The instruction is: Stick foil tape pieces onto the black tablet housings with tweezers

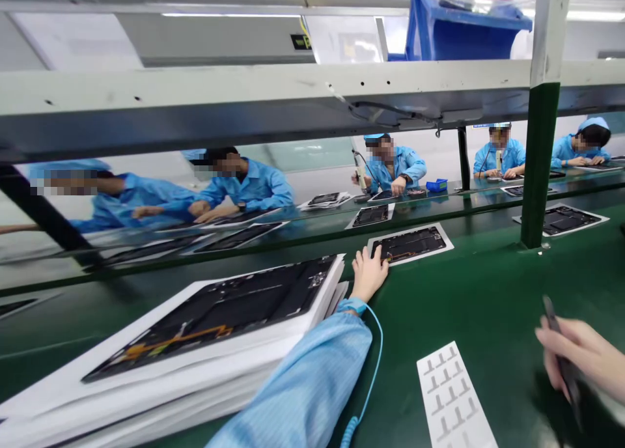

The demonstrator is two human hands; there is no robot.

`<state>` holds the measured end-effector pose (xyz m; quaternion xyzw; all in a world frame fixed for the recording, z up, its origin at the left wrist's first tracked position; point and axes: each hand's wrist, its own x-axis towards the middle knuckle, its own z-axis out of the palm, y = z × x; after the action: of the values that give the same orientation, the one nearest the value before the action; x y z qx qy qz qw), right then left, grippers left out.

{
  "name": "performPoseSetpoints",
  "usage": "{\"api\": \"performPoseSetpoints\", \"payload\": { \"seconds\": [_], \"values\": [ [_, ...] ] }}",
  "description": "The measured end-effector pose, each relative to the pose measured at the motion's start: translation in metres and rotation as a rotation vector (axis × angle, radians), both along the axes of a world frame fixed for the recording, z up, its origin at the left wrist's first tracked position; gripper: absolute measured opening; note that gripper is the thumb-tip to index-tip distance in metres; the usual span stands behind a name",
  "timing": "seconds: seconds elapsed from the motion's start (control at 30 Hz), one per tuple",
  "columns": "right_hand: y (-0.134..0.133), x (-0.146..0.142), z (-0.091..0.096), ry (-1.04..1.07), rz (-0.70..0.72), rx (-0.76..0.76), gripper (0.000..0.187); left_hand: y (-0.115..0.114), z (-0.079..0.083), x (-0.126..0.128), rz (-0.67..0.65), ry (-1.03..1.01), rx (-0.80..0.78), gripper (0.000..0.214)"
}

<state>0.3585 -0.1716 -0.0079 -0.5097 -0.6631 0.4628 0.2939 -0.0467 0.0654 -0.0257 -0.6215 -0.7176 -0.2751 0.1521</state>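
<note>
My left hand (pixel 370 273) reaches forward over the green bench, its fingers spread at the near left corner of a black device panel (pixel 413 243) lying on a white sheet. Whether the fingertips grip the edge or only touch it is hard to see. A blue wrist strap with a coiled cord circles that wrist. At the right edge, my right hand (pixel 581 353) is closed around slim black tweezers (pixel 561 350), slightly blurred. Between my hands lies a white sheet of grey L-shaped stickers (pixel 452 396). Left of my arm, a larger-looking black panel (pixel 219 311) with orange flex cable tops a stack of white sheets (pixel 195 396).
A shelf (pixel 273 99) spans overhead, carrying a blue bin (pixel 463 34). Its green post (pixel 540 165) stands on the bench to the right, beside another panel (pixel 569 220). Across the bench, several co-workers in blue sit at a conveyor with panels and a small blue tray (pixel 436 185).
</note>
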Motion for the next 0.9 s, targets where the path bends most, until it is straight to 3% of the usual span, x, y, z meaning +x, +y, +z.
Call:
{"api": "performPoseSetpoints", "payload": {
  "seconds": [0.17,0.27,0.5,0.7,0.9],
  "values": [
    [0.116,-0.035,0.014,-0.264,-0.077,0.228,0.035,-0.001,0.001,0.0,0.0,0.065,0.031,0.041],
    [0.15,-0.069,0.012,-0.444,-0.03,0.367,0.022,-0.002,0.001,0.0,-0.034,0.107,0.03,0.042],
    [0.14,-0.128,0.016,-0.701,0.265,0.599,0.022,-0.003,0.006,0.006,-0.292,0.198,-0.051,0.04],
    [0.137,-0.126,0.019,-0.775,0.314,0.667,0.023,-0.002,0.004,0.022,-0.602,0.22,-0.226,0.027],
    [0.136,-0.125,0.021,-0.816,0.324,0.702,0.023,-0.005,0.006,0.029,-0.682,0.177,-0.25,0.027]
  ]
}}
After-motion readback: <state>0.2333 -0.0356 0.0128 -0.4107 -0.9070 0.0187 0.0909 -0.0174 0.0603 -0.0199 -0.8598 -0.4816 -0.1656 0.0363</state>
